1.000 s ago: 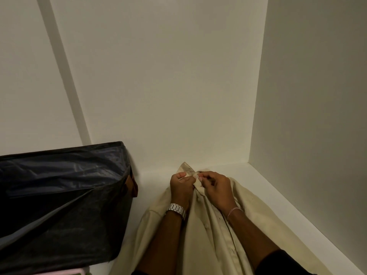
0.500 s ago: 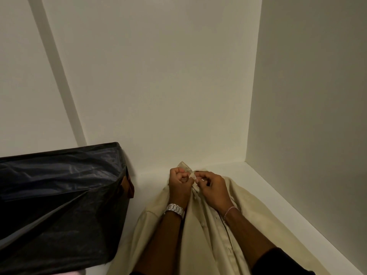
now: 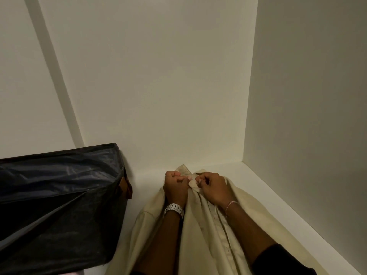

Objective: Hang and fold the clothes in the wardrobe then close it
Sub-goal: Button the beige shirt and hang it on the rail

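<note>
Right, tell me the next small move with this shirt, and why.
Probably finish fastening the top button. Both hands, left and right, pinch the beige shirt at its collar, where it lies spread on the white shelf, not yet folded.

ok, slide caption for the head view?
Both hands pinch the beige shirt's collar on the wardrobe shelf, beside a dark storage box.

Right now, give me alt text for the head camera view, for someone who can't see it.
Two hands, left hand and right hand, pinch the collar of a beige button-up cotton shirt spread on a white wardrobe shelf. A dark fabric storage box stands to its left.
</note>
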